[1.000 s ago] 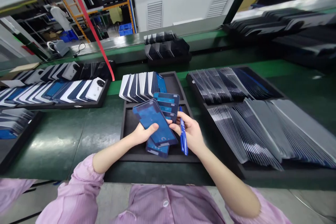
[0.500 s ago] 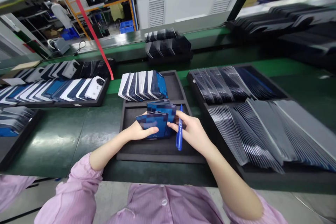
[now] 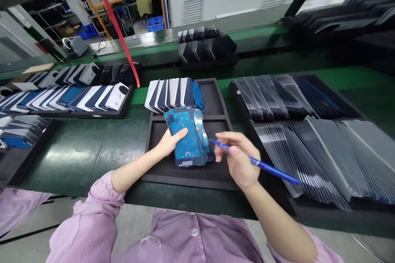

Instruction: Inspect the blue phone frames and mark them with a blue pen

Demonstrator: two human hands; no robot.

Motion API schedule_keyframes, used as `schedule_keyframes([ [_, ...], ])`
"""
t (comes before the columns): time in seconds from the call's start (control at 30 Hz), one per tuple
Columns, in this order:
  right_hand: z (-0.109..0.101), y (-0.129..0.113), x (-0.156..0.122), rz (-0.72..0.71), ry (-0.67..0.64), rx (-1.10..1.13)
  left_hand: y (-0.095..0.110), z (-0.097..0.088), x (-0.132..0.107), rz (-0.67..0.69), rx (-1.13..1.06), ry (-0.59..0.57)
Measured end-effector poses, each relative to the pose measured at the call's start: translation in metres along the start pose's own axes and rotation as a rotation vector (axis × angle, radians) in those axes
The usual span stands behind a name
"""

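My left hand (image 3: 170,141) grips a small fanned stack of blue phone back panels (image 3: 187,137), thumb pressed on the front one. The panels are tilted up above the front compartment of a black foam tray (image 3: 185,178). My right hand (image 3: 242,158) is closed around a blue marker pen (image 3: 274,170), just right of the panels and apart from them. The pen's thin end points left toward the stack. Behind the panels, a row of white and dark blue phone panels (image 3: 173,94) leans in the tray's rear compartment.
To the right, another black tray (image 3: 251,123) holds dense rows of clear and grey sheets (image 3: 327,156). Trays of white and blue panels (image 3: 77,100) line the left. A small tray of dark pieces (image 3: 206,51) stands behind, and a red strip (image 3: 115,24) hangs down.
My left hand has turned the stack so its blue faces show. My right hand has drawn away to the right, and the marker has swung from upright to lying across the hand.
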State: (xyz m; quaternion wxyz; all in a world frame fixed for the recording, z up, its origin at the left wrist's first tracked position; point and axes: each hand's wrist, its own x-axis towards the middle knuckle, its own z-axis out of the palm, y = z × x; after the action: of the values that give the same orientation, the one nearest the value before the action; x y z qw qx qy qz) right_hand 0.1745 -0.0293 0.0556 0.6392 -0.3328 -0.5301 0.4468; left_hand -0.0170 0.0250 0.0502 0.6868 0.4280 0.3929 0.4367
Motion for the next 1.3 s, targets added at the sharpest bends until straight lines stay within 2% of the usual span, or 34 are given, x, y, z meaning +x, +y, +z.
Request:
schedule_keyframes([
  [0.1, 0.013, 0.005, -0.008, 0.184, -0.2, -0.084, -0.003, -0.001, 0.001, 0.03, -0.015, 0.047],
  [0.17, 0.02, 0.008, -0.009, 0.187, -0.26, -0.211, -0.004, -0.003, 0.002, 0.044, -0.029, 0.076],
  [0.33, 0.025, 0.008, -0.006, 0.022, -0.239, -0.404, -0.003, -0.004, 0.003, 0.055, -0.055, 0.115],
  [0.53, 0.026, 0.012, -0.006, 0.024, -0.213, -0.426, -0.005, -0.006, 0.004, 0.068, -0.048, 0.132],
  [0.93, 0.023, 0.013, -0.006, 0.078, -0.263, -0.367, -0.006, -0.006, 0.003, 0.093, 0.003, 0.122],
  [1.0, 0.017, 0.012, -0.004, 0.146, -0.204, -0.24, -0.007, -0.006, 0.003, 0.09, 0.024, 0.123],
  [1.07, 0.012, 0.012, 0.0, 0.183, -0.064, -0.109, -0.007, -0.006, 0.003, 0.095, 0.058, 0.132],
  [1.17, 0.006, 0.011, 0.006, 0.104, 0.101, -0.138, -0.006, -0.006, 0.001, 0.103, 0.122, 0.134],
  [1.23, 0.006, 0.011, 0.008, 0.084, 0.088, -0.235, -0.003, -0.005, -0.002, 0.105, 0.184, 0.106],
  [1.3, 0.007, 0.012, 0.007, 0.13, 0.032, -0.32, 0.0, -0.003, -0.005, 0.116, 0.266, 0.062],
])
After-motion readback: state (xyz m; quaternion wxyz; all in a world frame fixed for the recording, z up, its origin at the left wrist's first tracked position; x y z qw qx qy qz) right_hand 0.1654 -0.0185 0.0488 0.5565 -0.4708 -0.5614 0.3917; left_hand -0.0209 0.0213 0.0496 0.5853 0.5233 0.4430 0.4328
